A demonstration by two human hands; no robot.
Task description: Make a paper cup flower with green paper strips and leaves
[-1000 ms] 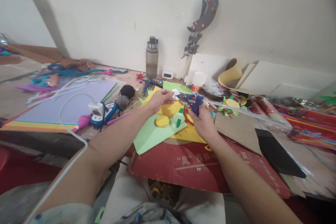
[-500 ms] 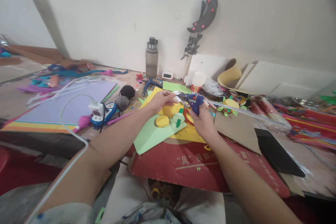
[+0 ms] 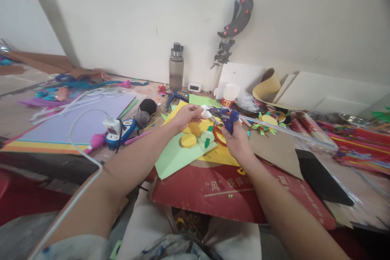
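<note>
My left hand [image 3: 189,116] pinches a small white piece [image 3: 205,111] between thumb and fingers. My right hand [image 3: 237,138] is wrapped round the handle of a blue glue gun [image 3: 229,118], whose nozzle points left at the white piece. A long clear glue stick [image 3: 280,126] sticks out of the gun's rear to the right. Below the hands, a yellow disc [image 3: 188,141] and a pale green disc [image 3: 207,137] with dark green bits lie on light green paper [image 3: 172,160]. Yellow paper [image 3: 219,156] lies partly under it.
Behind stand a water bottle [image 3: 176,69], a small white clock [image 3: 194,87] and a paper cup [image 3: 230,94]. A power strip [image 3: 122,132] and coloured sheets [image 3: 76,120] are at left. Red cardboard [image 3: 207,195] spans the front edge; a black phone-like slab [image 3: 323,176] lies right.
The glue gun and my right hand have shifted slightly right, leaving a little more of the white piece visible. My left hand has barely moved.
</note>
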